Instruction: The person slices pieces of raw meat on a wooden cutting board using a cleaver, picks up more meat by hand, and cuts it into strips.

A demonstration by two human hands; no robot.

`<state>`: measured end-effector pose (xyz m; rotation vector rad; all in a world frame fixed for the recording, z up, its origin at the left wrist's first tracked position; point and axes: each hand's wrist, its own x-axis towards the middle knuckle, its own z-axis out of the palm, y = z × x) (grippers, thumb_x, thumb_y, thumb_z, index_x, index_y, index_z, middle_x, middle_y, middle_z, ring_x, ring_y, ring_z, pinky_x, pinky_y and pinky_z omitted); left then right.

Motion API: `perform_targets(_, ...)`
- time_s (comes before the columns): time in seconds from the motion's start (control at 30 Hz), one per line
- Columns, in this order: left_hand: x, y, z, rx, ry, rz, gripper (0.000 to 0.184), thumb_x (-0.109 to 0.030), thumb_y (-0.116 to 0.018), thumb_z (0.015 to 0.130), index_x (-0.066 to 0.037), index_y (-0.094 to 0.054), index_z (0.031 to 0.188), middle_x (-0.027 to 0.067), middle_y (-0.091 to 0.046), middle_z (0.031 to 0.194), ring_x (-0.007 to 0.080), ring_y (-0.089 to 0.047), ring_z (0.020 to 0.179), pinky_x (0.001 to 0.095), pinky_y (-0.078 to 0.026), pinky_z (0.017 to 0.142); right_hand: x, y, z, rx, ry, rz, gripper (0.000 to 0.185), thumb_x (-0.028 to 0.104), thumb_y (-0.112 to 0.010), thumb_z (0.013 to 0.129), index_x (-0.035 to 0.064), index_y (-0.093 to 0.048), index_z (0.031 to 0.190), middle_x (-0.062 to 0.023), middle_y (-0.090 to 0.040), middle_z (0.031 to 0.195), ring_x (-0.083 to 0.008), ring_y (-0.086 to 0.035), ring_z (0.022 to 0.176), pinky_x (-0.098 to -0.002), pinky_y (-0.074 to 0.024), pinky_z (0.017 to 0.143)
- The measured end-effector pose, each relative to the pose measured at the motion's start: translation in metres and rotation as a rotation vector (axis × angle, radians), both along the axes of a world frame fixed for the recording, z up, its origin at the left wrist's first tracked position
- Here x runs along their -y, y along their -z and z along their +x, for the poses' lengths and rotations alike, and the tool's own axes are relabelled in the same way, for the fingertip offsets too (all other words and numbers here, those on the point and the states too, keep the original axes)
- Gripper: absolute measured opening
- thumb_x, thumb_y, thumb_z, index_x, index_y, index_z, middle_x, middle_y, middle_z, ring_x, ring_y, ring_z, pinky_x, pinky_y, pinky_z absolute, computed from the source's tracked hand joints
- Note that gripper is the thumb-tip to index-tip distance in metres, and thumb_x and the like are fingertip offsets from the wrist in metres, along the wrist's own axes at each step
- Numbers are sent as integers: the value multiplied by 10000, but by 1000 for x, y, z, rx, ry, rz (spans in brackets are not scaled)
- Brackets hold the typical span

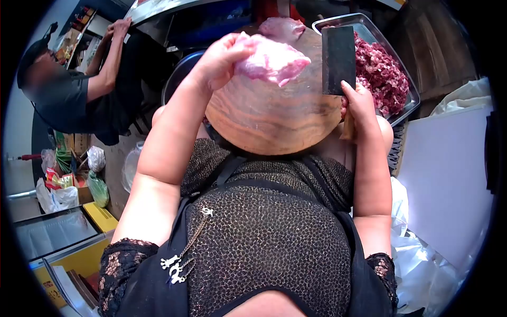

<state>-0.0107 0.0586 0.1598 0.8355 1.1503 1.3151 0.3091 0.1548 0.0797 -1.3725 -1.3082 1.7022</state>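
L hand clamped on meat over round board. R hand clamped on cleaver; tray w/ mince at far R.

The chopping block is smooth wood with wavy grain. Over it, the piece of meat looks moist and glossy. At its right edge, the cleaver pairs a dark, matt metal blade with a wooden handle. Right of the block, the tray is shiny metal. Below the block, the dress is glittery cloth.
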Motion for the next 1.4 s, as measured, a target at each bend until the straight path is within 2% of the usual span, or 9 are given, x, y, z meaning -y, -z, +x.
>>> perform_targets(0.1,46,78,-25,27,80,-291,375,-68,-673,886,5,-538,1228,92,-652,1143,194,-656,1032,341,-555,902,6,3,2,32,-60,42,241,254,-628,944,60,-526,844,5,-508,592,-100,-477,422,-259,-409,397)
perform_targets(0.17,82,151,-42,-583,-8,-469,609,-90,-814,754,21,-515,1272,109,-643,1164,193,-643,1052,329,-526,930,6,5,2,67,-118,113,241,240,-632,942,53,-521,839,-1,-517,587,-99,-482,424,-262,-410,399)
perform_targets(0.37,108,83,-15,-1547,72,-258,595,-87,-722,758,-39,-515,1314,185,-614,1195,315,-622,1092,373,-510,932,42,-25,-10,377,-255,352,290,161,-610,914,10,-619,1161,-23,-576,642,-96,-538,539,-283,-462,509)
perform_targets(0.43,95,83,-18,-1545,17,-63,478,-43,-651,776,-67,-589,1249,167,-623,1156,350,-616,1044,393,-516,899,58,-35,-18,360,-300,284,320,148,-604,910,31,-614,1208,-93,-648,706,-187,-619,580,-323,-503,573)
perform_targets(0.53,60,90,2,-1464,77,570,254,-33,-613,801,-53,-687,1043,118,-647,1105,309,-628,989,379,-515,886,74,-43,-32,589,-474,686,355,164,-580,916,61,-597,1255,-216,-685,981,-382,-668,883,-436,-539,764)
perform_targets(0.73,19,128,44,-1342,-83,741,232,-161,-649,816,-62,-676,1025,74,-644,1131,305,-588,1085,403,-502,917,80,-19,-55,901,-631,1051,270,147,-585,893,65,-621,1148,-145,-666,780,-317,-668,661,-434,-542,577)
perform_targets(0.9,17,133,40,-1317,-114,688,225,-159,-659,815,-60,-670,1017,71,-648,1111,298,-591,1072,410,-502,925,70,-36,-50,970,-702,999,265,139,-583,889,61,-620,1139,-142,-666,772,-320,-664,651,-430,-542,576)
perform_targets(1.13,13,141,38,-1289,-59,632,241,-166,-700,769,-55,-709,983,83,-655,1087,318,-593,1050,417,-497,931,38,-72,-72,1339,-1042,703,120,105,-508,892,77,-615,847,-146,-674,724,-354,-659,633,-485,-516,566)
perform_targets(1.4,12,142,37,-1168,-32,570,222,-189,-701,788,-76,-715,979,116,-642,1049,314,-606,985,404,-508,887,0,-19,-149,888,-948,875,103,85,-553,845,18,-624,873,-206,-677,776,-381,-680,756,-472,-550,671)
